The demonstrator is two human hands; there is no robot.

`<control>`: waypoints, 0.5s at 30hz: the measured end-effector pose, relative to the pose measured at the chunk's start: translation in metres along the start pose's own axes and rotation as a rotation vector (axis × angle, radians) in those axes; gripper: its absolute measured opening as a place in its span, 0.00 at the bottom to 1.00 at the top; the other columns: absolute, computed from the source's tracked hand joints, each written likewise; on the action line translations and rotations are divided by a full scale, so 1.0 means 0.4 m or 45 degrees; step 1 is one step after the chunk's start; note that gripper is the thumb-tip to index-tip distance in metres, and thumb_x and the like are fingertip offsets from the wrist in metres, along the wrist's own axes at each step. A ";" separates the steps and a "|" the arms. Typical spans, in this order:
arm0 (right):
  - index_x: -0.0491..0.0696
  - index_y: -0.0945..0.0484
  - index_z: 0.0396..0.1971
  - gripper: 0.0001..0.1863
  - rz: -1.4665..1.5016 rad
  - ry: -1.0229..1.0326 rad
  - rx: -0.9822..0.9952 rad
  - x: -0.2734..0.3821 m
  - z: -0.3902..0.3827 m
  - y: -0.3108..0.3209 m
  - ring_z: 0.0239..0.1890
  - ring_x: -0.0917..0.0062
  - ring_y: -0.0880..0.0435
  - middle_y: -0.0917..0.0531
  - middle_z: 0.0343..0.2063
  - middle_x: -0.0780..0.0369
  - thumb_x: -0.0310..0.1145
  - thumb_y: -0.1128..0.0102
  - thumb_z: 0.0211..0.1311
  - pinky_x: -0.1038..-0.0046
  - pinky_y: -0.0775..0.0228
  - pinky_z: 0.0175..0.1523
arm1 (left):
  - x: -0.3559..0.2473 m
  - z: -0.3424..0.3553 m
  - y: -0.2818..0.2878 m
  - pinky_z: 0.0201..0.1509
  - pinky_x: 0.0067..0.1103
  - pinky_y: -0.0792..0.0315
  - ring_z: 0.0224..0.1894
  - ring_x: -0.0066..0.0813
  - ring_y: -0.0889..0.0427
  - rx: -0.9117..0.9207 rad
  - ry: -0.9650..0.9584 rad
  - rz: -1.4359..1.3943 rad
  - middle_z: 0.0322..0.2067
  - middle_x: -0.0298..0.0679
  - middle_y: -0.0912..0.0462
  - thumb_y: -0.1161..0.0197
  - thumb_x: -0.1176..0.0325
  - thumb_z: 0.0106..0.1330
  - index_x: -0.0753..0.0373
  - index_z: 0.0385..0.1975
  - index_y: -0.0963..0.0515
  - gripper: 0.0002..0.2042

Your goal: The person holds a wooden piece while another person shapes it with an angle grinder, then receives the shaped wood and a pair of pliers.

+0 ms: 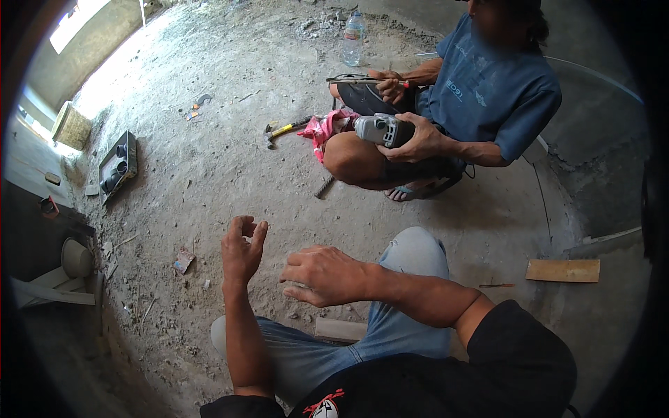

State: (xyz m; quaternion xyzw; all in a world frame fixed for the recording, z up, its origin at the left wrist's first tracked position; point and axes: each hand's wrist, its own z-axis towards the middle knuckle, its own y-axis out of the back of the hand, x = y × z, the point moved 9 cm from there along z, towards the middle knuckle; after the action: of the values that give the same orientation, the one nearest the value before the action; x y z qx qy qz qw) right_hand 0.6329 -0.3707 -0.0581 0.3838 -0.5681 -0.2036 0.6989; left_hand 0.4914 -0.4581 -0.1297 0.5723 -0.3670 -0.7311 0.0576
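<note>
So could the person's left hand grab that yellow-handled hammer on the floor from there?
Probably not without leaning forward. The left hand is raised and empty, fingers curled, and the hammer lies well beyond it on the bare concrete floor, close to the other person's knee. Nothing blocks the way.

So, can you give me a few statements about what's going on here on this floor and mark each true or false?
1. The left hand and the right hand both hold nothing. True.
2. The person opposite holds a grey power tool on a knee. True.
3. A hammer lies in the wearer's lap. False: it lies on the concrete floor, near the other person.
4. A plastic bottle stands on the floor beyond the other person. True.
5. The wearer's right hand grips a wooden board. False: a board lies apart, to the right.
</note>
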 end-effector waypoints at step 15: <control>0.45 0.17 0.40 0.14 0.010 0.047 -0.116 0.014 -0.009 0.033 0.41 0.60 0.16 0.18 0.35 0.56 0.41 0.34 0.65 0.60 0.25 0.51 | -0.015 0.001 -0.014 0.43 0.32 0.21 0.38 0.39 0.13 0.017 -0.010 0.040 0.34 0.49 0.13 0.30 0.60 0.67 0.69 0.45 0.22 0.18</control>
State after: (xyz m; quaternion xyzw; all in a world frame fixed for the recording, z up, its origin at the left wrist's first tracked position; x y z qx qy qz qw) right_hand 0.6360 -0.3655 -0.0446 0.3529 -0.5468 -0.2193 0.7269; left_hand 0.4947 -0.4510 -0.1283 0.5641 -0.3809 -0.7298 0.0638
